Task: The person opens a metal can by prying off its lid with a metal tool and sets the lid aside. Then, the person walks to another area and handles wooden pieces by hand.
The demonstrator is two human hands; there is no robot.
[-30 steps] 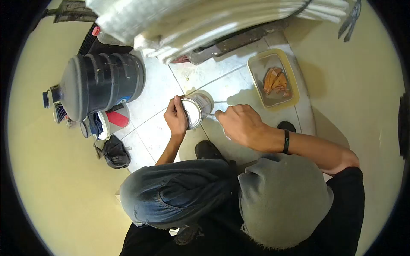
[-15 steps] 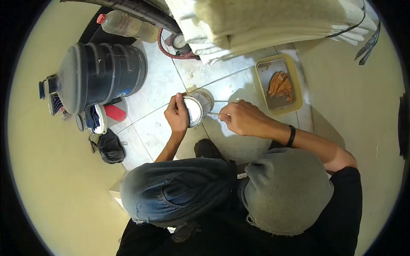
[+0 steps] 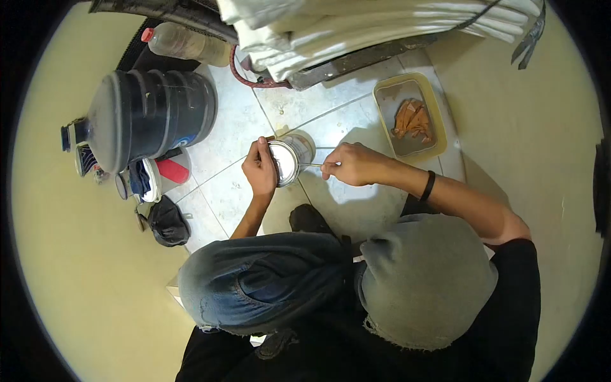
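A round metal can (image 3: 286,160) with a pale, shiny top stands on the tiled floor in front of my knees. My left hand (image 3: 260,169) is wrapped round the can's left side. From the right, my right hand (image 3: 351,164) pinches a thin metal tool (image 3: 312,165), whose tip meets the can's rim. The exact shape of the tool's tip is too small to tell.
At the right lies a yellow tray (image 3: 439,141) with a crumpled orange cloth (image 3: 412,120). A large dark water jug (image 3: 149,118), a clear bottle (image 3: 184,44) and a black bag (image 3: 168,221) are at the left. White fabric (image 3: 382,25) hangs at the top.
The view has shifted slightly, showing more of a dark bar under the white fabric. My right hand has moved a little up and left with the tool, still at the can's rim.
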